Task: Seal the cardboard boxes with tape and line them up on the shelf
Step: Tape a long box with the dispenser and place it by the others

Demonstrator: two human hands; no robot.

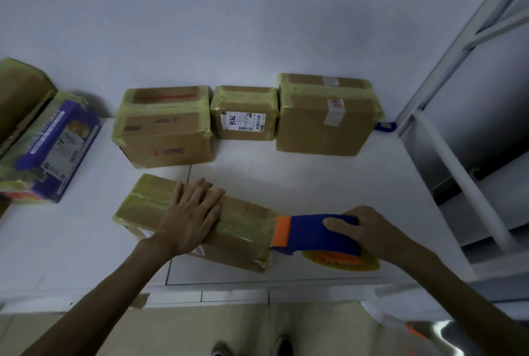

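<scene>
A long cardboard box [240,229] with yellowish tape lies at the front of the white shelf [329,184]. My left hand [191,212] presses flat on its top with straight fingers. My right hand [369,232] grips a blue and orange tape dispenser [312,234] at the box's right end; its yellow tape roll [343,262] shows underneath. Three taped cardboard boxes stand in a row against the back wall: a wide one [166,126], a small labelled one [244,113] and a tall one [326,115].
A purple printed box [54,146] wrapped in tape leans at the left, beside an open cardboard box [20,92]. White metal shelf posts [463,49] rise at the right. The shelf's front edge [229,295] runs below my arms, floor and shoes beneath.
</scene>
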